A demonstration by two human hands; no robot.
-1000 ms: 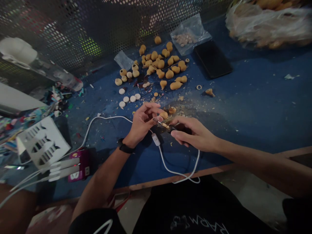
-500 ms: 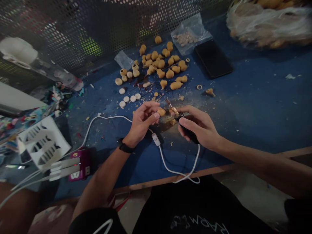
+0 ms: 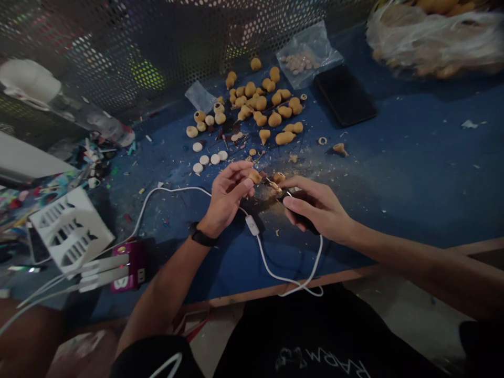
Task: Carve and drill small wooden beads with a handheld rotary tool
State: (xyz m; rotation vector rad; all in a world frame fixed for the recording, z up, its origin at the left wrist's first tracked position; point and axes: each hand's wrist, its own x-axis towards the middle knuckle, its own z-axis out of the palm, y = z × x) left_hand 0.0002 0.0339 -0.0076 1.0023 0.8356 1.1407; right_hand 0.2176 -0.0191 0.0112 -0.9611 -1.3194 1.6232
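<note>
Spreading beneath everything, a blue tabletop (image 3: 413, 184) is dusted with pale chips and shavings. Bulging plastic bag (image 3: 437, 44) lies well to the right of the gourd cluster (image 3: 260, 103), a loose group of tan, mostly two-lobed little gourds. On the person's side of that cluster, the right hand (image 3: 325, 210) has its fingers wrapped around a power tool, thumb along the top. Across from it, also on the person's side of the cluster, the left hand (image 3: 226, 197) pinches one gourd between thumb and fingers, the remaining fingers curled loosely. A flat black slab (image 3: 346, 97) rests just right of the cluster.

The power tool (image 3: 305, 214) has a dark body, a brassy collar and a thin shaft ending in a small dark head; a white cord (image 3: 321, 252) trails from its rear. The held gourd (image 3: 255, 177), nearer the person than the cluster, looks warm tan-brown, rounded and smooth, partly covered by the fingertips. Its end faces the tool's head, very close; whether they touch cannot be told, nor whether that end is cut. An opened shell (image 3: 279, 177), dark inside, sits just beyond the tool, below the cluster. White discs (image 3: 214, 159) lie below the cluster's left end.
</note>
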